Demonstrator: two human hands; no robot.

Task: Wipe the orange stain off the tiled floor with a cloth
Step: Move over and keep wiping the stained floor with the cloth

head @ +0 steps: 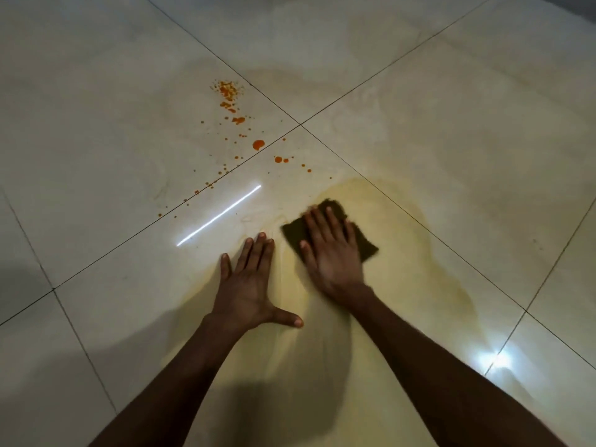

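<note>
Both forearms reach in: left hand flat, empty; right hand pressing cloth onto floor; risk: soaked cloth smears yellow film while orange stain remains beyond.

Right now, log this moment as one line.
right hand flat on cloth | left hand braced on floor | orange spots remain beyond

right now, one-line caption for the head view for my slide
Right hand presses a dark cloth on yellowish smear; left hand flat on tiles; orange spots remain.
</note>
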